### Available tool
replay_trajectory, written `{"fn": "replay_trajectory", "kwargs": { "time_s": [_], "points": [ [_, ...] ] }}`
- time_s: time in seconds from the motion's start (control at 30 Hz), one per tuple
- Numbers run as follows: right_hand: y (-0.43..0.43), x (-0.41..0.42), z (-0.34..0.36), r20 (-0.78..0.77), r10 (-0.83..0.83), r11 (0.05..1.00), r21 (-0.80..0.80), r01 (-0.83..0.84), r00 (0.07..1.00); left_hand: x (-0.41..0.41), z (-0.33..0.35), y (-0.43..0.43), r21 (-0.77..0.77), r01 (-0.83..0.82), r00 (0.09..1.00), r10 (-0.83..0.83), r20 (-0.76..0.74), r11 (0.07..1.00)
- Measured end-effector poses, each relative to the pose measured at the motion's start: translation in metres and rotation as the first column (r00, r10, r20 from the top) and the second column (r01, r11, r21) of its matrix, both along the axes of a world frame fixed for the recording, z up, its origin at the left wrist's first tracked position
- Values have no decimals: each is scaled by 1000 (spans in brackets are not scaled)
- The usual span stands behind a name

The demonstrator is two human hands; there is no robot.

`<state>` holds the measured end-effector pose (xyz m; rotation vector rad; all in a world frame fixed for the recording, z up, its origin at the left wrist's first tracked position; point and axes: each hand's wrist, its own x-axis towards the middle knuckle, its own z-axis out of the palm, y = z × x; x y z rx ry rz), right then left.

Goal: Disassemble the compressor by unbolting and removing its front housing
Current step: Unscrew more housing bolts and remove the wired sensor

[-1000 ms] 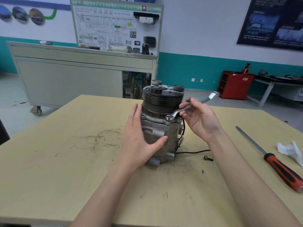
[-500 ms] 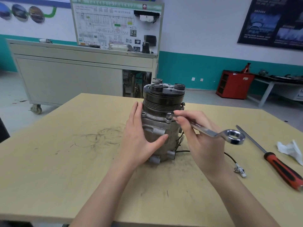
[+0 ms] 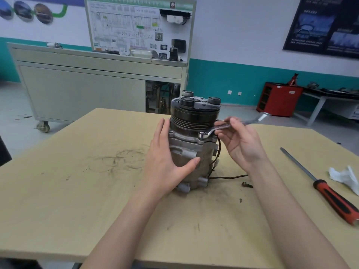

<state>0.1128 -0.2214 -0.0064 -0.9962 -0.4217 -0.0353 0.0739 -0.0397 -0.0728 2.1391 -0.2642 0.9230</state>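
My right hand (image 3: 240, 146) has swung the pinched wrench (image 3: 250, 122) back. Its ring is reseated on the flange bolt (image 3: 201, 134) left of my fingers. My flat left hand (image 3: 165, 160) braces the compressor (image 3: 194, 117). I judge another loosening stroke is due.

Your left hand (image 3: 169, 158) stands upright against the left flank of the compressor (image 3: 194, 152). Its fingers are straight, close together and point up, and the thumb stretches across the front. The palm looks pressed flat to the body, though the hand hides the contact itself. Your left forearm (image 3: 124, 220) rises from the lower edge with the wrist straight. Your right hand (image 3: 240, 142) is raised on the other side, palm turned towards you. Its fingertips (image 3: 221, 123) and thumb curl to pinch the shank of the wrench (image 3: 250, 121). Your right forearm (image 3: 281, 210) comes in from the lower right.
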Motion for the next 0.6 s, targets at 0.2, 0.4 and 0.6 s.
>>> {"fn": "replay_trajectory", "kwargs": {
  "time_s": [0.2, 0.4, 0.6],
  "points": [
    [-2, 7, -1, -11, 51, 997, 50, -51, 999, 1, 0, 1, 0, -3, 1000, 3, -5, 1000],
    [4, -34, -8, 478, -358, 882, -107, 458, 802, 3, -1, 1, -8, 2, 1000, -2, 9, 1000],
    [7, -49, -21, 664, -305, 825, -174, 538, 683, 2, 0, 0, -15, 14, 1000, -13, 22, 1000]
  ]
}}
